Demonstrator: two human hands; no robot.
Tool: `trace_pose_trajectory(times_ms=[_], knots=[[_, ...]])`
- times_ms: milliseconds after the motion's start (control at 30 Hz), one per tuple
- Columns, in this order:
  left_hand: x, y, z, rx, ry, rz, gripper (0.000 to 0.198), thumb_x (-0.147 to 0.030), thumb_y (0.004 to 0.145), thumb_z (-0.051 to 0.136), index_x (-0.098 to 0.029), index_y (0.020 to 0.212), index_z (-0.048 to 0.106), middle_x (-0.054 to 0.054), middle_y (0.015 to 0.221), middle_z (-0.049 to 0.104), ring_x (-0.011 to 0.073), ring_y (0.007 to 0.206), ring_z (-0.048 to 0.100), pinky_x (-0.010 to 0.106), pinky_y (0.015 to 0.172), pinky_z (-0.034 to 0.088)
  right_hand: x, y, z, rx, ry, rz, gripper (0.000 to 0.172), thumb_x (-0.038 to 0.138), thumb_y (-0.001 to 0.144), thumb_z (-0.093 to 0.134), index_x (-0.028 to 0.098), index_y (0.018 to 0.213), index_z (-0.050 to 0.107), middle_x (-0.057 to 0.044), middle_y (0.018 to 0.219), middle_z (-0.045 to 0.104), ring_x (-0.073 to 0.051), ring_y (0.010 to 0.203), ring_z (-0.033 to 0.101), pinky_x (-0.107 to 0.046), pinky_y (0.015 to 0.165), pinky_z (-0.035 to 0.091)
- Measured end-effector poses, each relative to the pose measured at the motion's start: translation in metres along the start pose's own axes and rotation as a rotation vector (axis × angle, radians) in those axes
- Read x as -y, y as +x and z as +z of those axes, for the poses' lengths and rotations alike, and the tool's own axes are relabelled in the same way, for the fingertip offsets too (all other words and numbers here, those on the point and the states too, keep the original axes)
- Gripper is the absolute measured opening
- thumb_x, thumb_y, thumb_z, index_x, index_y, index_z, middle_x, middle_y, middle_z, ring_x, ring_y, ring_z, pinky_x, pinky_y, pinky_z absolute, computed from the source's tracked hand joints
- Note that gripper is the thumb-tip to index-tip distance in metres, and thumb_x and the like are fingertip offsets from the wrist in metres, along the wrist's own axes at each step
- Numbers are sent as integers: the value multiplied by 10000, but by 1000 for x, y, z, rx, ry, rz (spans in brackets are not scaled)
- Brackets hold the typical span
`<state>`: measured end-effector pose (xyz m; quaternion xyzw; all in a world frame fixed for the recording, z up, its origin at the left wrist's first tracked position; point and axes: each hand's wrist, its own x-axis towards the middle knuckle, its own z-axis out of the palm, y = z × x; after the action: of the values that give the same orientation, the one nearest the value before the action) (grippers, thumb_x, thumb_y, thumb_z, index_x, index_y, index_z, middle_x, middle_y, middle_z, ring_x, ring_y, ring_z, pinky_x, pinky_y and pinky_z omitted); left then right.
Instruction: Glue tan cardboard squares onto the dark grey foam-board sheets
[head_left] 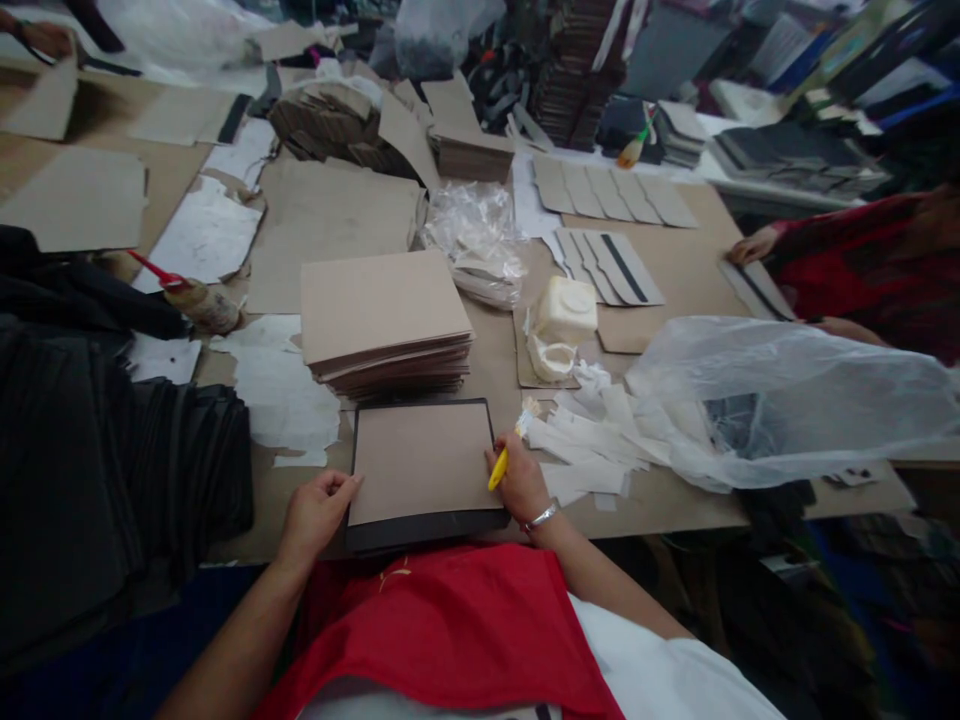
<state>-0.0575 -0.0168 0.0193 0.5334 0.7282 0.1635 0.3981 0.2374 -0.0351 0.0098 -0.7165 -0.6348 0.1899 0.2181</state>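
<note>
In front of me a tan cardboard sheet point(421, 465) lies on a black sheet point(435, 530), whose dark border shows around it and is widest along the near edge. My left hand point(319, 510) pinches the left edge of the cardboard between thumb and fingers. At the right edge is my right hand point(517, 480), closed around a yellow-handled glue brush point(498, 468) while its fingertips touch the board. The pale bristles of the brush point away from me. Just behind stands a stack of tan cardboard sheets point(386, 310).
A pile of black sheets point(60, 480) stands at left. Right of the stack are a whitish plastic container point(568, 310), paper strips point(585, 440) and a clear plastic bag point(810, 400). A red-tipped bottle point(202, 300) lies at left. Another person's hand point(754, 245) works at far right.
</note>
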Motion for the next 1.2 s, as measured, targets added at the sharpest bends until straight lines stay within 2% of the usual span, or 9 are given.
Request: trace_pose_trajectory(times_ms=[200, 433, 733, 900, 1033, 1133, 1200], knots=[[6, 3, 0, 11, 14, 21, 376, -537, 690, 523, -178, 631, 615, 6, 574, 616, 161, 568, 556, 238, 534, 374, 2, 2, 0, 14, -29, 13, 110, 283, 846, 453, 195, 905, 485, -40, 732, 596, -173, 633, 561, -266, 584, 397], [6, 6, 2, -10, -82, 56, 327, -474, 683, 541, -165, 588, 585, -3, 540, 567, 137, 545, 510, 233, 525, 348, 5, 2, 3, 47, -98, -3, 148, 276, 837, 458, 167, 926, 505, -60, 749, 594, -177, 645, 550, -272, 584, 373], [18, 12, 3, 1, -168, 117, 286, -406, 725, 535, -162, 577, 535, -31, 527, 513, 109, 536, 468, 226, 524, 330, 10, 5, 9, 49, -229, -61, 196, 270, 835, 449, 152, 973, 522, -58, 730, 555, -176, 647, 511, -277, 574, 332], [14, 11, -6, 33, 43, 179, 263, -373, 768, 536, -168, 603, 542, -21, 561, 529, 117, 556, 476, 236, 529, 301, 15, -1, 12, 55, -407, -70, 220, 276, 861, 428, 145, 1008, 525, -73, 731, 556, -181, 640, 504, -280, 551, 292], [6, 9, -21, 49, 312, 244, 237, -380, 795, 558, -178, 673, 573, 7, 635, 576, 144, 617, 508, 252, 570, 324, 16, -4, 12, -29, -471, -48, 308, 368, 843, 483, 142, 1048, 522, -96, 799, 584, -197, 690, 528, -278, 557, 313], [-4, 1, -27, -46, 526, 346, 231, -369, 795, 582, -159, 889, 602, 75, 822, 629, 200, 763, 556, 282, 651, 375, 9, -1, 0, -54, -380, -86, 346, 390, 815, 527, 136, 1050, 528, -105, 845, 607, -201, 732, 550, -285, 599, 364], [-13, -4, -23, -135, 629, 479, 309, -293, 788, 593, -149, 1061, 574, 130, 1003, 617, 250, 913, 551, 325, 738, 395, 3, 3, -20, -63, -255, -97, 345, 398, 819, 522, 142, 1050, 531, -92, 835, 619, -190, 715, 558, -290, 617, 389]])
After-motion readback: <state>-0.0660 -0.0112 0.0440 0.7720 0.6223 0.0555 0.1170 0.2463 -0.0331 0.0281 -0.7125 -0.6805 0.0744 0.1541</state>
